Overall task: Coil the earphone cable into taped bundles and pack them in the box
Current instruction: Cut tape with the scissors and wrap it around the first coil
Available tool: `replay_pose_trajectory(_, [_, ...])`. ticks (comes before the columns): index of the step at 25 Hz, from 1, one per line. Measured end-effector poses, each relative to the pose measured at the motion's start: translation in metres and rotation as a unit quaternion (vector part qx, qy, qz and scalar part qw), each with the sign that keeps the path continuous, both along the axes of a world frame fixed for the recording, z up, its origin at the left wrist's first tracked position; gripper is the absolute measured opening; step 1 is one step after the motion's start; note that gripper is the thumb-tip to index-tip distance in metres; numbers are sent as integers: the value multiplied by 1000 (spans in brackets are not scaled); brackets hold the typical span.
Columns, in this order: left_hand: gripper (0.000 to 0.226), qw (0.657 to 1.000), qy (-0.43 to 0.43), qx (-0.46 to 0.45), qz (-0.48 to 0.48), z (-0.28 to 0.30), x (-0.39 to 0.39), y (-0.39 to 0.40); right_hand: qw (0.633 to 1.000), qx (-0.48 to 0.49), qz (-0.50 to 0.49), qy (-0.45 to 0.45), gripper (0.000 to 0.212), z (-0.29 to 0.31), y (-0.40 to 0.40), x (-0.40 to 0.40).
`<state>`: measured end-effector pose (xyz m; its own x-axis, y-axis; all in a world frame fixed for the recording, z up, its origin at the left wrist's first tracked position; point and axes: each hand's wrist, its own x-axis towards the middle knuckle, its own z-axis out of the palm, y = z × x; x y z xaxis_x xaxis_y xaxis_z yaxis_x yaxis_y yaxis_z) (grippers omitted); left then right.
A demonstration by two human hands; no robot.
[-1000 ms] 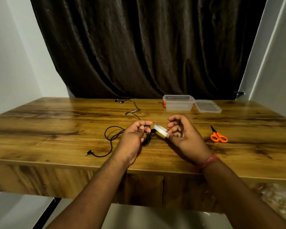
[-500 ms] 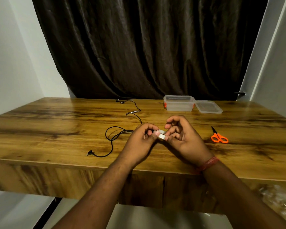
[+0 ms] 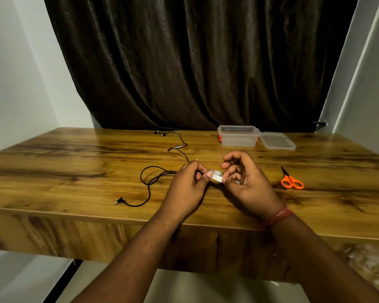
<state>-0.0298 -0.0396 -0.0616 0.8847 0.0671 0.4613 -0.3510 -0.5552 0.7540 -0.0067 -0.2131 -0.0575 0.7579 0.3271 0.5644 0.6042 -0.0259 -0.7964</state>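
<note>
A black earphone cable (image 3: pixel 149 184) lies loose on the wooden table (image 3: pixel 74 171), its plug near the front edge and the earbuds (image 3: pixel 160 133) at the back. My left hand (image 3: pixel 187 186) grips a coiled part of the cable, mostly hidden in the fingers, and its thumb touches the white tape roll (image 3: pixel 216 176). My right hand (image 3: pixel 247 184) holds that roll between thumb and fingers. A clear plastic box (image 3: pixel 239 136) stands open at the back.
The box's lid (image 3: pixel 277 141) lies flat just right of it. Orange-handled scissors (image 3: pixel 291 181) rest on the table right of my right hand. A dark curtain hangs behind the table, with white walls on both sides.
My hands have come together: the tape roll in my right hand moved left to meet my left hand's thumb. The loose cable on the table has not shifted.
</note>
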Motion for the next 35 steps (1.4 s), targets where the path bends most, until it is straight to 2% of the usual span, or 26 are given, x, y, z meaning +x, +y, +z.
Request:
replay_pose_trajectory(6, [18, 1000, -13, 28, -1, 4, -5, -2, 999, -21, -24, -14, 46, 0, 0, 0])
replay_pose_trajectory(12, [17, 998, 45, 23, -26, 5, -6, -4, 1000, -20, -20, -6, 53, 1, 1, -1])
replay_pose_trajectory(18, [16, 981, 104, -158, -45, 3, 0, 4, 996, 57, -59, 22, 52, 4, -7, 1])
replay_pose_trajectory(19, [18, 983, 100, -145, -52, 5, -3, 3, 997, 54, -55, 20, 52, 3, -7, 1])
replay_pose_trajectory(23, [19, 998, 45, 0, -32, 7, -11, -6, 1000, 19, -16, 10, 47, 0, -1, -1])
replay_pose_trajectory(27, [12, 998, 7, 57, -3, 6, -8, -5, 1000, -18, -23, -7, 46, 0, 0, 0])
replay_pose_trajectory(31, [14, 995, -8, 95, 3, 6, -11, -6, 999, -29, -36, -15, 48, -1, 1, -1])
replay_pose_trajectory(35, [16, 998, 19, 64, -21, 7, -10, -5, 997, -43, -63, -29, 45, 1, 2, -3])
